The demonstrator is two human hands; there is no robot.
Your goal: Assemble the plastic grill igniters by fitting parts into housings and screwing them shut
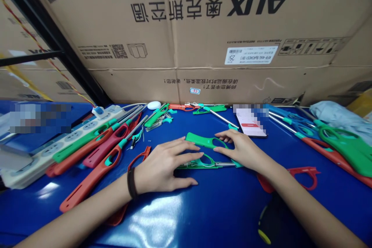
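Note:
My right hand (244, 148) pinches the looped end of a green lighter casing half (200, 139) between thumb and fingers. Just in front of that piece lies an opened green lighter (210, 161), with thin wires inside and a metal tube pointing right. My left hand (165, 164), a dark band round its wrist, stretches over the left end of the opened lighter. Its fingers are extended and the thumb stands apart; the fingertips rest on or just above the lighter, and part of it is hidden under them.
Several long-nosed lighters (93, 178) lie at left beside a white power strip (84, 131). More lighters (337, 155) lie at right, near a phone (251, 122). A red casing piece (308, 176) and a dark, yellow-edged tool handle (276, 221) are near my right forearm. A cardboard box (186, 46) stands behind.

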